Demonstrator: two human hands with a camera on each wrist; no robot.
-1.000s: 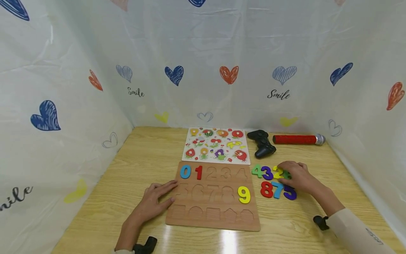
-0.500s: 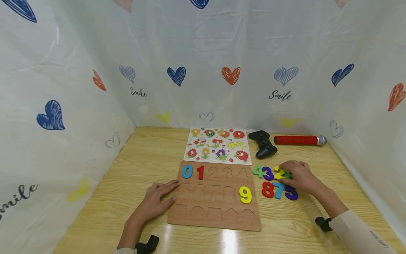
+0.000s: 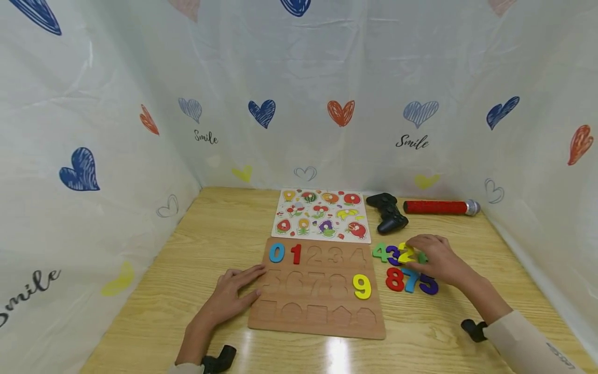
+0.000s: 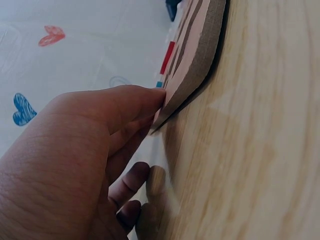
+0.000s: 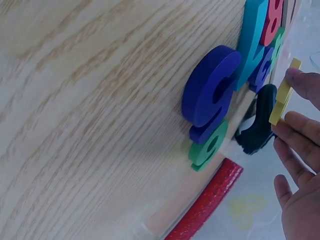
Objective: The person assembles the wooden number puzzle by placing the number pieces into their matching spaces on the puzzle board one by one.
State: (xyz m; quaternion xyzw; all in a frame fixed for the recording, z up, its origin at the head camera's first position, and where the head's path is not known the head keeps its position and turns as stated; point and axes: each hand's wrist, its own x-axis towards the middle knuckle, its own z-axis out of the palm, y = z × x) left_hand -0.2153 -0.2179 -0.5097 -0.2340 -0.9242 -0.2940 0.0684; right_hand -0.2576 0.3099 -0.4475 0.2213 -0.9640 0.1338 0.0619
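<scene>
In the head view my right hand [image 3: 434,259] pinches a yellow number 2 [image 3: 406,254] between thumb and fingers. The right wrist view shows this yellow piece [image 5: 281,102] raised off the table. Beneath and around lie a green 4 [image 3: 380,253], a purple 3 [image 3: 392,253], a red 8 [image 3: 394,279], a blue 7 [image 3: 411,280], a purple 5 [image 3: 428,284] and a partly hidden green piece [image 5: 210,145]. My left hand [image 3: 230,296] rests at the left edge of the wooden number board [image 3: 317,297], fingers extended and touching it. The board bears a blue 0 [image 3: 276,253], red 1 [image 3: 296,254] and yellow 9 [image 3: 362,286].
Behind the number board lies a white fruit puzzle board [image 3: 306,236]. A black game controller [image 3: 389,213] and a red microphone [image 3: 436,207] lie at the back right. A white sheet printed with hearts [image 3: 299,145] hangs around the wooden table [image 3: 187,270].
The yellow 2 has come up in my right hand and shifted slightly left, now overlapping the purple 3 in the head view. My left hand stays at the board's edge.
</scene>
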